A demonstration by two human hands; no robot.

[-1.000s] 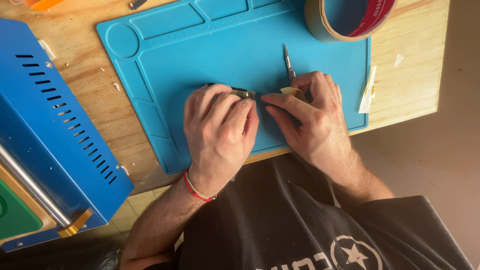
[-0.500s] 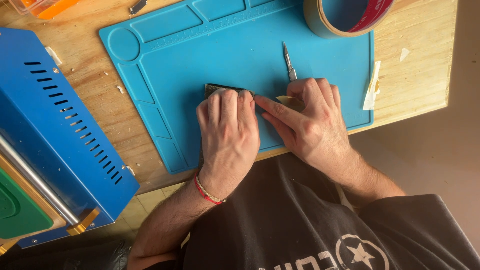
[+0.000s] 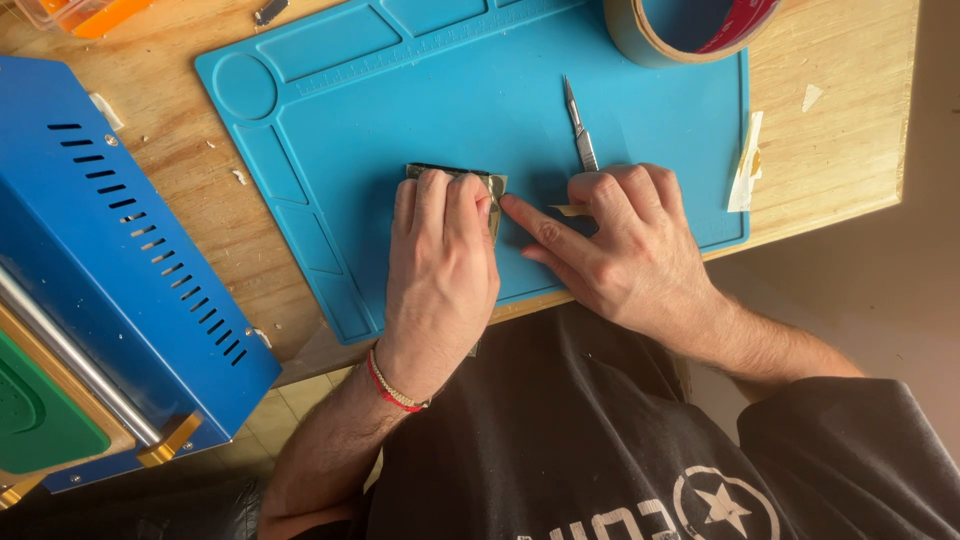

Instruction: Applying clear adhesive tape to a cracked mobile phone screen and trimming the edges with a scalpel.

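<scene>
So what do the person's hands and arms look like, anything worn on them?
Both hands are bare, with no gloves or rings showing. The left hand has a thin red and pale cord bracelet at the wrist. The right hand has nothing at the wrist. Both forearms are bare; a dark short sleeve covers the right upper arm.

blue mat (image 3: 420, 90) open ahead, tape roll (image 3: 690, 25) far-right

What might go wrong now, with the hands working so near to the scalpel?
1. The scalpel lies on the blue mat just above the right hand; a slip might cut a finger.
2. The left hand covers most of the small flat piece, so the right hand works half blind.
</scene>
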